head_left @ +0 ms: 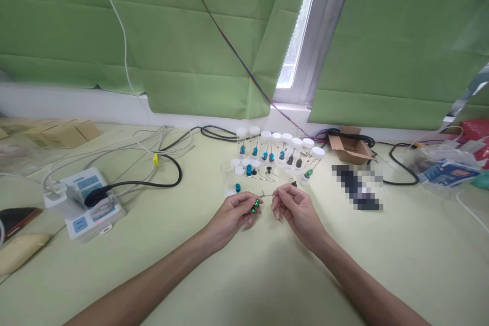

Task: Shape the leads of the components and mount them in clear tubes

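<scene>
My left hand [244, 210] is closed around a small shiny green metal part [255, 207], its fingers hiding some of it. Between thumb and fingertips, my right hand [293, 208] pinches a thin metal rod [266, 195], which reaches across to the left fingertips. Whether the rod touches the green part cannot be made out. Just beyond the hands lie a blue metal part [238, 188], another blue part [249, 169], black parts [269, 169] and thin bent rods. Behind them, several clear tubes with white caps [276, 136] stand in a row, holding blue, dark or green parts and bent rods.
To the left sits a white power strip [95, 209] with plugs and cables. An open cardboard box [351, 150] is at the back right, near a pixelated dark object [357, 188]. A plastic bag [446, 163] lies far right. Green blinds [210, 61] hang behind the table.
</scene>
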The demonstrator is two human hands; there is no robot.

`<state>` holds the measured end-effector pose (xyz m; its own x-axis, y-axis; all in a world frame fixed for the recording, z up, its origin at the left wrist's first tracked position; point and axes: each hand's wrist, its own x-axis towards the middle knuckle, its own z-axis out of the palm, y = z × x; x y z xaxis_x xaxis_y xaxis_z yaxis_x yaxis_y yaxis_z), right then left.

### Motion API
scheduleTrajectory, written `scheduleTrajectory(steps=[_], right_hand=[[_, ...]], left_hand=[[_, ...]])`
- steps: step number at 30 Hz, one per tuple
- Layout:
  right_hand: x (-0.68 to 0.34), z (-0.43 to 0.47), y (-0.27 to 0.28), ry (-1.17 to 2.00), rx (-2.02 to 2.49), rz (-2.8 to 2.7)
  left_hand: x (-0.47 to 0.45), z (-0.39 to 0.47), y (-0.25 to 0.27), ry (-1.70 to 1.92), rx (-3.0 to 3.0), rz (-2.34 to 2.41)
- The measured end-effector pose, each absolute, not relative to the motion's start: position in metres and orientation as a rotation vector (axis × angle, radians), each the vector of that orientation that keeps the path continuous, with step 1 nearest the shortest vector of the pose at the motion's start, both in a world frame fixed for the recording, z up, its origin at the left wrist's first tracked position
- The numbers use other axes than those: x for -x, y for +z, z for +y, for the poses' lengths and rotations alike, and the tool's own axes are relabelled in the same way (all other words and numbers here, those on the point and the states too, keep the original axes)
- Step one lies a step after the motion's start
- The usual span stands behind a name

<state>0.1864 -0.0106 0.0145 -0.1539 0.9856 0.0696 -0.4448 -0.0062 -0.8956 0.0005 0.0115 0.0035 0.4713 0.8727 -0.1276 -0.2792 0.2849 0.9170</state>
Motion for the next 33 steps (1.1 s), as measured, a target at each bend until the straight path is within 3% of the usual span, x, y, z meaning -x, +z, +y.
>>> scheduleTrajectory(steps=[33], right_hand=[[-0.1803,-0.0158,0.0164,1.58,0.748,-1.011]], left_hand=[[-0.0033,0.0081,0.0095,0.863,-1.019,0.739]])
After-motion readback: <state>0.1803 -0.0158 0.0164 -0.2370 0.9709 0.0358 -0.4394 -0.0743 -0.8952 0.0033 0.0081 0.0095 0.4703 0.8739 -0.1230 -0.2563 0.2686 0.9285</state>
